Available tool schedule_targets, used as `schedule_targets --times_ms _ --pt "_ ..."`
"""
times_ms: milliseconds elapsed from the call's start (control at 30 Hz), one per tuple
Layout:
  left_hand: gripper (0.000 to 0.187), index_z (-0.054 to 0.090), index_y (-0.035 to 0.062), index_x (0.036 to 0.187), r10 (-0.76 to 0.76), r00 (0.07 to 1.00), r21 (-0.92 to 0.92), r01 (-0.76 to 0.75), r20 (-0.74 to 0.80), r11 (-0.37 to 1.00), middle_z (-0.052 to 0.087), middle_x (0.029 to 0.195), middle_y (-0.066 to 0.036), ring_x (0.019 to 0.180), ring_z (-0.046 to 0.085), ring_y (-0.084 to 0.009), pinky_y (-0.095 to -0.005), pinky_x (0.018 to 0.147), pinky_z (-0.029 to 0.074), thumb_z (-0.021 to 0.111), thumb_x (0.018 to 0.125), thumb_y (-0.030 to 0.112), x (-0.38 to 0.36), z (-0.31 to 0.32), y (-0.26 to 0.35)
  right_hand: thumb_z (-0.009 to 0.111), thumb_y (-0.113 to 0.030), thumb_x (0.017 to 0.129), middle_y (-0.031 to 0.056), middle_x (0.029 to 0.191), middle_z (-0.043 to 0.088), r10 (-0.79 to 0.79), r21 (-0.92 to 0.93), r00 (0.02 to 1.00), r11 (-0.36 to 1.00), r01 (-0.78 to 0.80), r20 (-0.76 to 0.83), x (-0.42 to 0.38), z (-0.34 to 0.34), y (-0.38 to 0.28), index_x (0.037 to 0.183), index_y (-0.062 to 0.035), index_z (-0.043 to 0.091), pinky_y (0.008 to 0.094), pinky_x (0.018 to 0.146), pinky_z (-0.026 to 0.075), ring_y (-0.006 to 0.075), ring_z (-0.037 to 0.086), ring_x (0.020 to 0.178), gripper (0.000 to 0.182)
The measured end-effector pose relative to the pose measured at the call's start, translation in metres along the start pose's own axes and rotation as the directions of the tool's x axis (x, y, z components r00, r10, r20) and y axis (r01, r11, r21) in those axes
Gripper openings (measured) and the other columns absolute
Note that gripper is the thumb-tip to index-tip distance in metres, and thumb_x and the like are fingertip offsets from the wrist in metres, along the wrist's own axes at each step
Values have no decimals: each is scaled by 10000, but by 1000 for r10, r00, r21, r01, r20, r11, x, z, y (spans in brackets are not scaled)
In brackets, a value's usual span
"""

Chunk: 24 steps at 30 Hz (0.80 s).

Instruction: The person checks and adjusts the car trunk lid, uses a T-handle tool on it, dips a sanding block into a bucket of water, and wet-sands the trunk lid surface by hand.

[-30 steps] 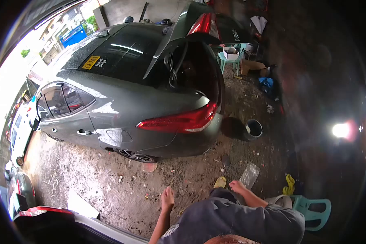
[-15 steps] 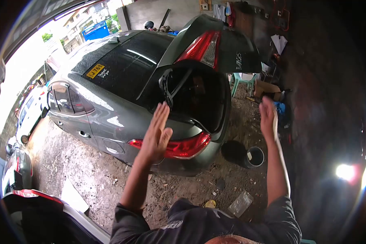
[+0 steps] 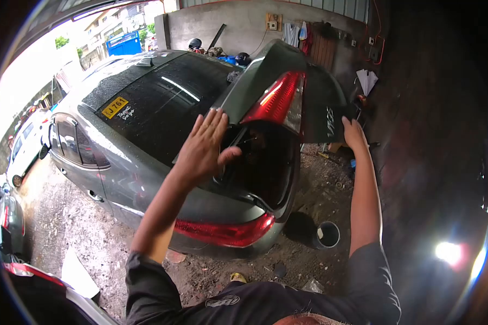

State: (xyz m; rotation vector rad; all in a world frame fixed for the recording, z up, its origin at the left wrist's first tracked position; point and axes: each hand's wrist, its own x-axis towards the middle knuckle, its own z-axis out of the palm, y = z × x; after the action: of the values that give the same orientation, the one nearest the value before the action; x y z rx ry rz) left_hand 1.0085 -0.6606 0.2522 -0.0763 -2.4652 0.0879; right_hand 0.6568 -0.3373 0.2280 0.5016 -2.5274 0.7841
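Observation:
A dark grey car (image 3: 130, 181) stands before me with its trunk lid (image 3: 325, 100) raised. My left hand (image 3: 203, 143) is stretched open, palm down, in front of the lid's left hinge side; whether it touches the lid is unclear. At the lid's right lower edge is my right hand (image 3: 354, 132), its fingers partly bent against or just beside the edge. Below the lid the trunk opening (image 3: 260, 173) is dark inside. The red tail light (image 3: 228, 230) shows beneath my left arm.
A black bucket (image 3: 328, 234) stands on the rough ground right of the bumper. Another open vehicle (image 3: 43, 292) is at lower left. A white car (image 3: 28, 142) is farther left. A bright lamp (image 3: 449, 252) shines at right.
Both hands have moved up and forward to the raised lid, the left one also leftward. The view has shifted, so the car's rear sits lower in the picture.

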Motion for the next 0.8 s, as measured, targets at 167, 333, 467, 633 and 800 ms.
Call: schedule_targets --times_ms 167,333,467,633,800 --pt "938 292 -79 1463 -1 999 -91 -4 -55 996 297 1530 -263 1459 239 -360 -468 1197 151 468 904 654 -6 33 17 431 -545 970 274 1264 563 171 95 981 979 -179 88 -5 50 64 1297 36 511 507 958 451 394 554 1171 672" --pt "875 303 -59 1471 78 993 -294 -50 84 954 276 1547 -248 1469 216 -361 -475 1200 145 550 905 561 -29 61 42 498 -553 947 154 1194 613 496 365 797 712 -601 344 -82 90 95 1352 -56 493 475 744 518 291 610 1050 642" --pt "820 355 -52 1451 262 943 -571 -102 206 814 307 1535 -242 1456 250 -373 -495 1189 184 601 894 498 -65 77 79 487 -533 961 124 1190 589 570 492 721 532 -690 395 -132 147 124 1350 -83 503 437 747 493 257 586 994 595" --pt "858 330 -52 1465 317 871 -637 -5 376 770 278 1546 -251 1462 215 -395 -500 1190 170 567 895 543 -91 91 126 455 -532 975 108 1393 491 613 499 605 363 -787 509 -171 223 170 1425 -163 455 501 886 452 290 479 1249 583" --pt "923 327 -96 1450 205 883 -412 -14 423 911 228 1558 -274 1463 150 -454 -521 1181 156 524 881 603 -43 96 118 381 -494 1001 171 1279 589 641 417 623 466 -780 448 -206 312 208 1366 -108 510 419 931 444 365 554 1179 547"
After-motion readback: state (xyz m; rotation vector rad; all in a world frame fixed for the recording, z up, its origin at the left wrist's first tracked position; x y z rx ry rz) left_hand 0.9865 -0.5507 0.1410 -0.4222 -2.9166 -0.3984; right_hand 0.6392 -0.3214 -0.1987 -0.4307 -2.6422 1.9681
